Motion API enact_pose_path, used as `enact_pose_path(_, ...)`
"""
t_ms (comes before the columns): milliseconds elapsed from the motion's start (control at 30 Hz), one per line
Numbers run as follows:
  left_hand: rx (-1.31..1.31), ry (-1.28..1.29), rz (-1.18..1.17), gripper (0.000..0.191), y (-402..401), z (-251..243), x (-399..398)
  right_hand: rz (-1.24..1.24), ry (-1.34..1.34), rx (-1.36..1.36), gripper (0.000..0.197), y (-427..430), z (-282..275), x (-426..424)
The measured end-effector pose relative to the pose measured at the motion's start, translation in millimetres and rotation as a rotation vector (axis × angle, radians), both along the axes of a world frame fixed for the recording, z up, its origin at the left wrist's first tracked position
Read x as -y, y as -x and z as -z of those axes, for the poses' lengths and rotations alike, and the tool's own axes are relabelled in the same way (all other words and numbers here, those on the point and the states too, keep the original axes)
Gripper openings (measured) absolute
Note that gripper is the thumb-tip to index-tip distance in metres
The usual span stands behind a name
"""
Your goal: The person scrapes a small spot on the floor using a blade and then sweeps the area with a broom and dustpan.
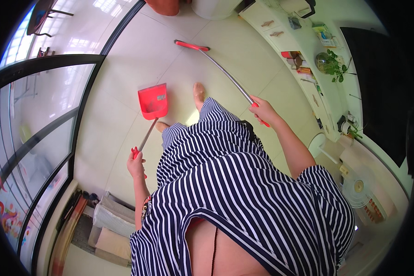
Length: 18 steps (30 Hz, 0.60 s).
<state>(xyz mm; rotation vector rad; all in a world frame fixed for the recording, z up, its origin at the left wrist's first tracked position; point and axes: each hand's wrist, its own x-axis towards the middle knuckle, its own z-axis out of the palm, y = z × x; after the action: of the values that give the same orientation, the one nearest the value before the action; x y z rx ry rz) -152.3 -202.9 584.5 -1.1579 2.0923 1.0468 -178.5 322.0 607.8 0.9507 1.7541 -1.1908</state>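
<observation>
My left hand [136, 165] grips the red handle of a long-handled dustpan. The dustpan's red scoop [153, 100] rests on the tiled floor ahead of my left foot, with some greyish debris inside. My right hand [264, 111] is closed around the red grip of a broom, whose metal pole [232, 78] reaches forward and to the left. At its far end the red broom head [192, 45] lies on the floor, beyond the scoop and apart from it. My slippers [199, 91] stand between the two tools.
A glass sliding door with a black frame [101, 58] runs along the left. On the right stands a white cabinet [291, 41] holding a potted plant [335, 67] and small items. A fan [358, 186] is at the lower right, a cushioned seat [114, 220] at the lower left, and a white bin [214, 7] at the far end.
</observation>
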Motion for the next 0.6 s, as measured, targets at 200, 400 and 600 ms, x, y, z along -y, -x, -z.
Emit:
enact_pose_path(200, -0.033, 0.029, 0.017, 0.027, -16, 12, 10, -0.110, -0.136, -0.122, 0.057, 39, 3, -14)
enact_pose_path(400, -0.019, 0.044, 0.095, 0.027, 2, 12, -3, -0.092, -0.169, -0.110, 0.039, 104, 62, 52)
enact_pose_path(600, -0.003, 0.071, 0.032, 0.034, -13, 14, -4, -0.250, -0.111, -0.051, 0.037, 86, 23, 43)
